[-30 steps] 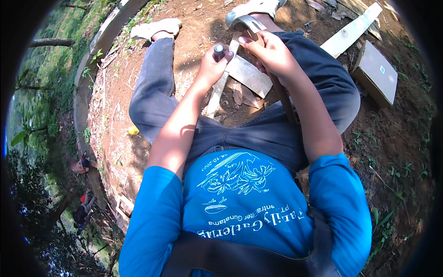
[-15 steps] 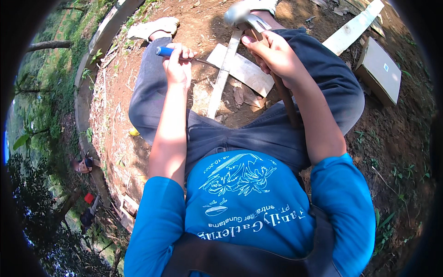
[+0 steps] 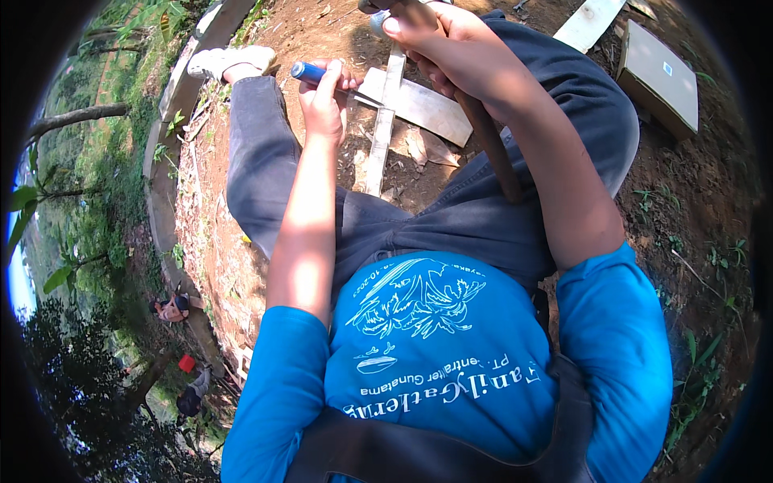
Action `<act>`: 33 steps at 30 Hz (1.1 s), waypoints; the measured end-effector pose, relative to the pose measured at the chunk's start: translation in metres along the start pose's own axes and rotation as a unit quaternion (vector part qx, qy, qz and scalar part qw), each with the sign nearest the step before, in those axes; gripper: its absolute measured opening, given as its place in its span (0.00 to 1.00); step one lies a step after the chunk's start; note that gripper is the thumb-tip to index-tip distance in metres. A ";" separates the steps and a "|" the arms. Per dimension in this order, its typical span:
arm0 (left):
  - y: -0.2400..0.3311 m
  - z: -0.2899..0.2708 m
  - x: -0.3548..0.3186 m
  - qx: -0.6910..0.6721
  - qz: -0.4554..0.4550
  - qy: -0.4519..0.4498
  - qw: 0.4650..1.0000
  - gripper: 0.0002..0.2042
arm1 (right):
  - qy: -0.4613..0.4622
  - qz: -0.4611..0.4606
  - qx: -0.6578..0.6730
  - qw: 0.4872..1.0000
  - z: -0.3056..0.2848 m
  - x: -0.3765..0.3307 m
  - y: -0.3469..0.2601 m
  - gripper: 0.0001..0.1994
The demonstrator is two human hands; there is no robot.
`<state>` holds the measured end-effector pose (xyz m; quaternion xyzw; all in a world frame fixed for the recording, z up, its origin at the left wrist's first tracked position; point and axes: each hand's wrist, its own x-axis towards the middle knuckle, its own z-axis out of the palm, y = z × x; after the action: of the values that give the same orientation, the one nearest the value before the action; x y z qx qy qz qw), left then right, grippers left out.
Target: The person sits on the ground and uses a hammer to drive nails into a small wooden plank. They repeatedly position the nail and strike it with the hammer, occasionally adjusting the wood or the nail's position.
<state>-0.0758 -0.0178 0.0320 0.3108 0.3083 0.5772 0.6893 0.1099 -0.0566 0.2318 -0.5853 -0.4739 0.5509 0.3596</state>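
Observation:
I sit on bare soil with my legs in grey trousers. My left hand [image 3: 324,101] is closed around a blue-handled chisel [image 3: 307,72], whose blade points right onto a flat wooden board [image 3: 427,109]. A narrow wooden strip [image 3: 378,149] lies crossed over that board, between my knees. My right hand [image 3: 451,52] grips a hammer by its wooden handle [image 3: 493,157]. The metal hammer head [image 3: 377,18] is at the top edge, above the strip and just right of the chisel.
A grey flat slab [image 3: 656,72] and a pale plank [image 3: 588,24] lie on the dirt at the upper right. A concrete curb [image 3: 173,105] runs along the left, past my white shoe [image 3: 229,60]. Down the slope are other people [image 3: 171,306] and a red container [image 3: 187,362].
My left hand has moved left off the narrow strip, and the chisel now lies tilted with its blade toward the board. The hammer head has shifted slightly left and up.

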 end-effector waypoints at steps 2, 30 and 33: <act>-0.001 0.003 -0.001 0.006 -0.001 -0.005 1.000 0.06 | -0.008 0.045 0.035 0.998 0.000 0.000 0.003 0.09; -0.038 -0.015 0.010 0.189 -0.025 -0.108 0.976 0.08 | 0.044 0.096 0.070 0.992 -0.004 0.046 0.067 0.19; -0.041 -0.017 0.009 0.229 -0.043 -0.109 0.966 0.07 | 0.036 0.093 0.081 0.992 -0.010 0.046 0.073 0.19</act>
<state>-0.0635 -0.0131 -0.0115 0.5083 0.3682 0.4238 0.6530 0.1284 -0.0330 0.1507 -0.6152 -0.3577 0.5970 0.3703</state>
